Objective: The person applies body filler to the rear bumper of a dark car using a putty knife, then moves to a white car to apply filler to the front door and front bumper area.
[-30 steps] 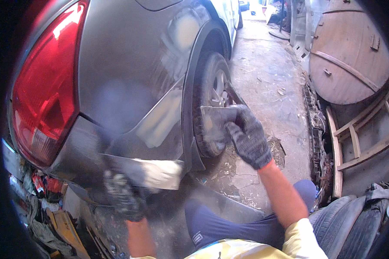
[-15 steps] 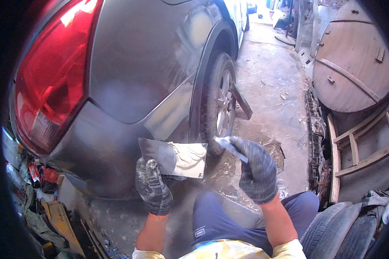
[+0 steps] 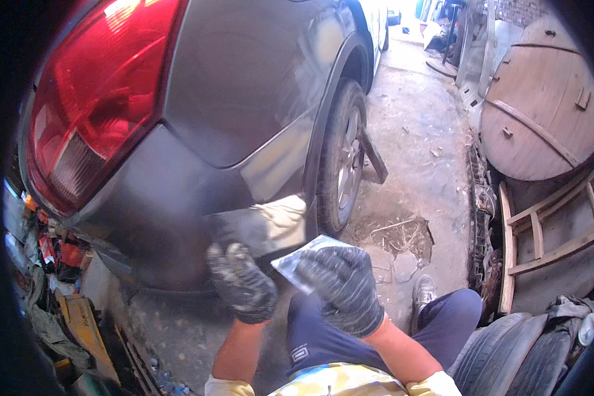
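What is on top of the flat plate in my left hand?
Thick cream-coloured paste sits on the right part of the flat plate. Your gloved left hand covers its lower left corner, so whatever is there cannot be seen.

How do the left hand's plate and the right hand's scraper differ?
The plate in the left hand carries a cream mound; the scraper in the right hand shows no such mound. The plate's bare part looks dark, the scraper pale and silvery. Both are flat and held in gloved hands.
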`<state>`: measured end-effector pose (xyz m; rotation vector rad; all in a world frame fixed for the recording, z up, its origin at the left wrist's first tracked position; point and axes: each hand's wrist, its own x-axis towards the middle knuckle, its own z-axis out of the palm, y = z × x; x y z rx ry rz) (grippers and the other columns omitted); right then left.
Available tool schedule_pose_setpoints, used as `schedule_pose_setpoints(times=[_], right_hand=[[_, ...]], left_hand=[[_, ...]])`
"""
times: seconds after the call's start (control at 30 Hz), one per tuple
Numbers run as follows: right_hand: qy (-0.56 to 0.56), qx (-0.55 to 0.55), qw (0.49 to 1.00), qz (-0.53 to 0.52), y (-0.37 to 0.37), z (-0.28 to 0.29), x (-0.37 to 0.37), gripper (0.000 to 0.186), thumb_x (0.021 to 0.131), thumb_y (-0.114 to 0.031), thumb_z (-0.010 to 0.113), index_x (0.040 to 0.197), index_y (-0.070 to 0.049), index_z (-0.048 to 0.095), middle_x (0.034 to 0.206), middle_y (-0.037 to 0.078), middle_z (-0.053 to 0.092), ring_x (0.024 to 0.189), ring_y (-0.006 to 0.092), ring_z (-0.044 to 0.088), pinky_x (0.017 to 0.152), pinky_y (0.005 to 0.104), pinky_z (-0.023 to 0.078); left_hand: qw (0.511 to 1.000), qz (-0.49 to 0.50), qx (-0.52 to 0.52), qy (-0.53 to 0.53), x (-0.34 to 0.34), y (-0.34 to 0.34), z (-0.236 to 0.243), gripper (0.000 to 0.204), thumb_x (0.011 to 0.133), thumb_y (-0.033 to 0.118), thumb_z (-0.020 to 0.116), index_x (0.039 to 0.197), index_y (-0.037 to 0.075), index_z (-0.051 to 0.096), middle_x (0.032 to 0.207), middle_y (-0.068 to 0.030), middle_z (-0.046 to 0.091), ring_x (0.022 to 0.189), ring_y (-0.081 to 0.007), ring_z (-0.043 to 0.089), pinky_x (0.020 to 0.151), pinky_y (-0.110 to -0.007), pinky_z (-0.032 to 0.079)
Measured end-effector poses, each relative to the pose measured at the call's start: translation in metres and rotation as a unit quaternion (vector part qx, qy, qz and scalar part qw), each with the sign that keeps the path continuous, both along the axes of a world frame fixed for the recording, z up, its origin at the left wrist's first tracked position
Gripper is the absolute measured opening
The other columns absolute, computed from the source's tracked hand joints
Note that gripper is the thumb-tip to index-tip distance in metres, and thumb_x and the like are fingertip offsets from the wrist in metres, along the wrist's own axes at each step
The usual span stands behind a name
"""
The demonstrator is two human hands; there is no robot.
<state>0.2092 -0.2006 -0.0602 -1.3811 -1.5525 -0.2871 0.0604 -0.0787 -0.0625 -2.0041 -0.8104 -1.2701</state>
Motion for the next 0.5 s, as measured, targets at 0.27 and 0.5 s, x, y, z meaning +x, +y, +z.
schedule_pose_setpoints(times=[0.27, 0.5], right_hand=[[0.423, -0.080, 0.899, -0.075, 0.055, -0.027, 0.034, 0.022, 0.090, -0.008, 0.050, 0.109, 0.003, 0.054, 0.098, 0.015, 0.062, 0.088, 0.0226, 0.060, 0.079, 0.0329, 0.047], [0.301, -0.057, 0.943, -0.132, 0.083, -0.029, 0.012, 0.022, 0.087, -0.016, 0.056, 0.104, -0.001, 0.059, 0.088, 0.026, 0.061, 0.083, 0.0416, 0.060, 0.070, 0.0436, 0.048]], left_hand=[[0.966, 0.117, 0.232, 0.011, -0.081, 0.062, 0.061, 0.036, 0.099, 0.014, 0.030, 0.122, -0.007, 0.049, 0.124, -0.0222, 0.053, 0.115, -0.0386, 0.051, 0.098, -0.048, 0.041], [0.967, 0.104, 0.229, -0.022, -0.083, 0.079, 0.067, 0.034, 0.098, 0.012, 0.033, 0.116, -0.005, 0.056, 0.121, -0.0211, 0.055, 0.113, -0.0400, 0.052, 0.100, -0.052, 0.038]])
